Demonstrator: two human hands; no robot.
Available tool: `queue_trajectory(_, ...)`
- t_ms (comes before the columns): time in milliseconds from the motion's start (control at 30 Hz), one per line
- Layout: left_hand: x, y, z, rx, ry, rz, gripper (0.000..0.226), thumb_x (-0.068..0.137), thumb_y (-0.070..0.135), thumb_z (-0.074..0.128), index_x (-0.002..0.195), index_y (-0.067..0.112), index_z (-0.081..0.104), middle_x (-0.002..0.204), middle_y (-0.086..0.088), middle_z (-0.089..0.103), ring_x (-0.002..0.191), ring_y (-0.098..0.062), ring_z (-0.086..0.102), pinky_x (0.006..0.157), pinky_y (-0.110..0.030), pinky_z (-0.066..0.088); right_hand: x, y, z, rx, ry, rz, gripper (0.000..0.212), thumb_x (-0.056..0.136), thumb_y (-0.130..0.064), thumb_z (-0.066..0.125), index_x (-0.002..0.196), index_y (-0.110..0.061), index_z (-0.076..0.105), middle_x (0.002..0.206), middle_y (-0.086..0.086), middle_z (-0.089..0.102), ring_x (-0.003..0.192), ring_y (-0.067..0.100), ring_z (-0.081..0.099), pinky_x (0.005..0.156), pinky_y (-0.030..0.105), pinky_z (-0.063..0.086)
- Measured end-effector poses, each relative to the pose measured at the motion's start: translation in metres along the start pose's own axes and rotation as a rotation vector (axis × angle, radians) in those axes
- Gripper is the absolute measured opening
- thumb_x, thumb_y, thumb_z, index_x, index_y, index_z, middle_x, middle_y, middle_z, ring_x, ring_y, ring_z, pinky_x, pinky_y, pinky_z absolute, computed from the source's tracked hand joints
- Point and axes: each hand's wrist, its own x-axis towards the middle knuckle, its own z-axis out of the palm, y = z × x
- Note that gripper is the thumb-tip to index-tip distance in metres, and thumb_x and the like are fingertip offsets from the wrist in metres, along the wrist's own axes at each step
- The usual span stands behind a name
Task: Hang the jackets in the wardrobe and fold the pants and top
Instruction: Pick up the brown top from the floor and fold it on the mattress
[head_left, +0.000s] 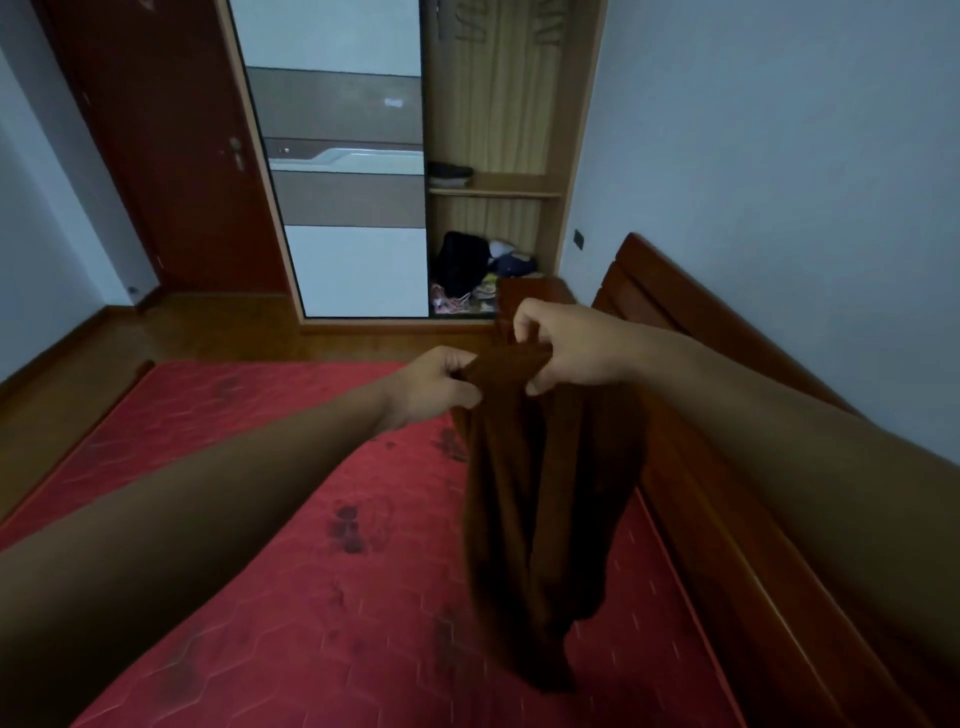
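Mid-task, folding stage by my read. Both hands are up over the red quilted mattress bed, holding a dark brown soft-fabric garment in the air. The left hand and right hand each pinch the bunched top edge, fingers curled round the cloth, close together. The garment hangs in long vertical folds over the bed's right side, just beside the red-brown wooden headboard. Its lower end is near the mattress; contact, cannot tell. Pants or top: cannot tell, it's bunched and the light is dim; two long hanging lobes hint at pant legs. Not folded yet, needs spreading flat first. No other clothes show on the visible part of the bed. The light-wood wardrobe stands open at the far end. Its rail is cropped at the top of the view, so jackets hung or not is unconfirmed. A small folded pile sits at the left end of its shelf, a dark bag and clutter on its floor. Whether that pile is task output: unknown.
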Motion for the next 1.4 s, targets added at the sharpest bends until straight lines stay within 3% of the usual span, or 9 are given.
queue_trajectory(233, 0.005, 0.020, 0.007, -0.037, -0.073, 0.090, 0.014, 0.060, 0.000, 0.053, 0.070, -0.009, 0.058, 0.065, -0.009, 0.052, 0.060, -0.016, 0.048, 0.055, -0.023, 0.036, -0.009, 0.058, 0.050, 0.017, -0.255, 0.286, 0.010, 0.087, -0.023, 0.076, 0.092, -0.025, 0.068, 0.097, -0.001, 0.067, 0.089, 0.018, 0.065, 0.078, 0.033, 0.052)
queue_trajectory(367, -0.009, 0.013, -0.013, 0.090, -0.178, -0.070, 0.006, 0.068, 0.011, 0.061, 0.072, 0.014, 0.063, 0.073, 0.001, 0.060, 0.070, -0.012, 0.058, 0.065, -0.022, 0.041, -0.015, 0.063, 0.062, 0.279, -0.143, 0.313, 0.030, 0.086, -0.011, 0.072, 0.065, -0.021, 0.053, 0.063, -0.003, 0.052, 0.056, 0.016, 0.049, 0.059, 0.029, 0.039)
queue_trajectory(467, -0.024, -0.001, -0.029, 0.128, -0.213, -0.310, 0.042, 0.093, 0.045, 0.063, 0.131, 0.028, 0.058, 0.130, 0.011, 0.056, 0.127, -0.014, 0.051, 0.106, -0.033, 0.036, -0.009, 0.039, 0.052, 0.371, -0.009, 0.226, 0.025, 0.081, -0.003, 0.074, 0.070, -0.019, 0.057, 0.067, -0.003, 0.061, 0.059, 0.011, 0.059, 0.059, 0.025, 0.043)
queue_trajectory(567, -0.035, -0.006, -0.039, 0.038, -0.185, -0.333, 0.058, 0.100, 0.060, 0.042, 0.153, 0.037, 0.035, 0.153, 0.010, 0.042, 0.142, -0.015, 0.038, 0.115, -0.036, 0.028, 0.002, -0.001, 0.041, 0.399, 0.013, 0.091, 0.019, 0.077, 0.000, 0.074, 0.077, -0.010, 0.059, 0.077, 0.004, 0.063, 0.068, 0.014, 0.062, 0.064, 0.029, 0.045)
queue_trajectory(700, -0.045, 0.002, -0.042, 0.079, -0.192, -0.216, 0.052, 0.100, 0.041, 0.056, 0.149, 0.043, 0.041, 0.141, 0.014, 0.055, 0.127, -0.009, 0.054, 0.109, -0.032, 0.040, 0.013, -0.052, 0.025, 0.371, -0.002, -0.021, 0.021, 0.074, -0.006, 0.077, 0.087, -0.013, 0.061, 0.081, 0.003, 0.061, 0.075, 0.016, 0.060, 0.066, 0.033, 0.045)
queue_trajectory(900, -0.062, -0.008, -0.062, 0.039, 0.083, -0.023, 0.017, 0.098, 0.005, 0.056, 0.104, 0.005, 0.071, 0.093, -0.008, 0.070, 0.085, -0.019, 0.065, 0.080, -0.035, 0.052, 0.020, -0.064, 0.016, 0.208, -0.040, -0.026, 0.034, 0.072, -0.010, 0.079, 0.099, -0.017, 0.060, 0.093, 0.006, 0.063, 0.084, 0.022, 0.063, 0.068, 0.037, 0.047)
queue_trajectory(1033, -0.069, 0.003, -0.083, 0.348, 0.249, 0.076, 0.014, 0.101, 0.012, 0.056, 0.092, 0.003, 0.063, 0.074, -0.003, 0.052, 0.064, -0.011, 0.048, 0.061, -0.030, 0.035, 0.022, -0.051, 0.024, 0.074, -0.089, 0.054, 0.034, 0.077, -0.013, 0.079, 0.102, -0.024, 0.059, 0.104, 0.003, 0.063, 0.095, 0.023, 0.063, 0.077, 0.039, 0.054)
queue_trajectory(1200, -0.072, 0.001, -0.078, 0.416, 0.312, 0.129, 0.018, 0.103, 0.020, 0.054, 0.099, 0.006, 0.065, 0.077, -0.005, 0.059, 0.066, -0.010, 0.050, 0.059, -0.026, 0.036, 0.017, -0.035, 0.034, 0.278, -0.165, 0.140, 0.022, 0.077, -0.021, 0.087, 0.097, -0.015, 0.079, 0.100, 0.002, 0.078, 0.093, 0.020, 0.074, 0.086, 0.037, 0.060)
queue_trajectory(1400, -0.086, -0.017, -0.082, 0.598, 0.087, 0.128, 0.018, 0.097, 0.042, 0.061, 0.090, 0.027, 0.055, 0.080, 0.004, 0.058, 0.071, -0.011, 0.056, 0.065, -0.032, 0.041, 0.007, -0.037, 0.022, 0.698, 0.157, 0.133, 0.021, 0.079, 0.002, 0.079, 0.094, -0.011, 0.071, 0.094, 0.009, 0.075, 0.091, 0.024, 0.074, 0.069, 0.021, 0.055)
